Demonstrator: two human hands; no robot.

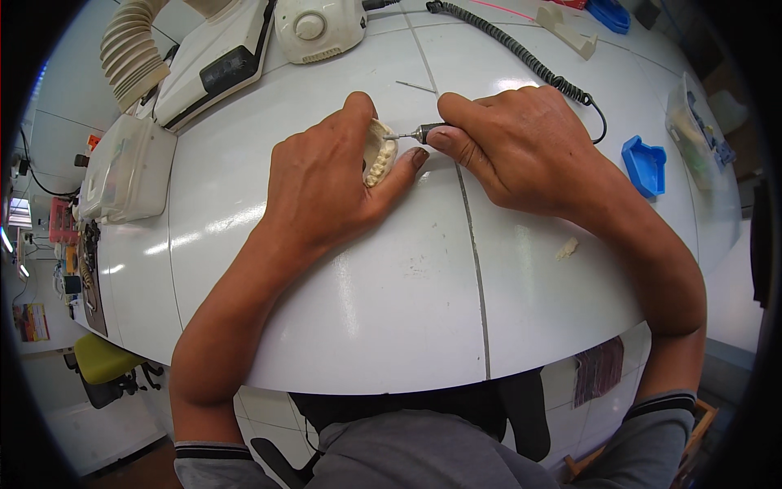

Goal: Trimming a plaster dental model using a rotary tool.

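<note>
A cream dental cast (379, 163) with a row of moulded teeth is held above the white table by my left hand (322, 167), thumb along its near side and fingers behind it. My right hand (521, 147) grips a dental handpiece (422, 134), its fingers wrapped round the dark body. The bur at the handpiece's tip meets the upper part of the cast; whether it presses in is too small to tell. Behind my hands a thin loose bur (415, 85) lies on the table.
A white control unit (319, 28) and a pale dust-suction box (216, 65) with a ribbed hose stand far left, near a clear plastic bin (126, 171). A coiled black cord (521, 53) crosses the far right. A blue tray (644, 165) and a small cream piece (567, 248) lie right.
</note>
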